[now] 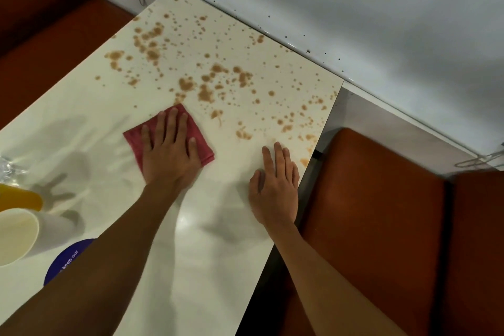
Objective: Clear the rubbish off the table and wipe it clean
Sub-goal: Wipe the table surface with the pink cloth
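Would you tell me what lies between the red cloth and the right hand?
Only bare tabletop, as the head view shows: nothing sits between the red cloth and the right hand. The brown stains begin farther back.

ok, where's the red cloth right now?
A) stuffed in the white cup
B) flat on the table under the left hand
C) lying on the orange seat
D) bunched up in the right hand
B: the left hand presses with straight fingers on the folded red cloth, which lies flat on the table; the right hand rests on bare tabletop near the right edge.
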### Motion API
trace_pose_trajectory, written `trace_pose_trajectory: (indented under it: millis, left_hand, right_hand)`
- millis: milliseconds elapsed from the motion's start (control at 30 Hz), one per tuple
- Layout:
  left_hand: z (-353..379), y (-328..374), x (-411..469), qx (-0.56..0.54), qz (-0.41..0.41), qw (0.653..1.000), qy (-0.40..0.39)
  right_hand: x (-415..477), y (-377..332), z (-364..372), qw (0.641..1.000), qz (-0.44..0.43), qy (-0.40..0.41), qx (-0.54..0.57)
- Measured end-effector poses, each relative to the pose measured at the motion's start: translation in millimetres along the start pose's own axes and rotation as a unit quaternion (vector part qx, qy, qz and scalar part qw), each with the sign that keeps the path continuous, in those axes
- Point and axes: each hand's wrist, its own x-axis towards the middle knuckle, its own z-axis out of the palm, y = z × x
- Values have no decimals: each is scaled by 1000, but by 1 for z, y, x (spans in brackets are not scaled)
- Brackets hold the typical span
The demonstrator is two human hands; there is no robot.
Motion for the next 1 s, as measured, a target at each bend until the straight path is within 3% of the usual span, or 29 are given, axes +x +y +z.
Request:
trace_pose_trajectory:
  millis: [100, 200, 300, 400, 500, 600, 700, 800, 900, 1000]
  left_hand:
    - [2, 18, -16, 7, 49, 999, -11]
    - [-6, -8, -54, 6, 92, 996, -16]
    - [-9, -31, -36, 1, 50, 999, -3]
    - [-4, -2, -5, -1, 0, 1000, -1]
    - [0, 24, -28, 3, 61, 998, -21]
    - [-7, -1, -60, 0, 103, 994, -25]
    - [-10, -18, -30, 13, 67, 998, -16]
    - [-2, 12, 5, 16, 38, 999, -17]
    - [2, 33, -17, 20, 93, 995, -30]
    - [-6, 6, -53, 4, 112, 993, -25]
  right_hand:
    - [-1, 3, 1, 1000, -6, 12, 8]
    - [0, 3, 1, 999, -16, 16, 22]
    - [0, -1, 0, 1000, -8, 10, 22]
    - [1, 0, 0, 1000, -2, 11, 11]
    - [0, 3, 0, 1000, -5, 13, 20]
    - [0, 3, -1, 1000, -11, 6, 15]
    - [2, -2, -2, 1000, -3, 0, 9]
    - [1, -1, -1, 1000, -1, -1, 10]
    - [0, 2, 0, 1000, -3, 11, 13]
    - [-1, 1, 0, 1000, -12, 15, 21]
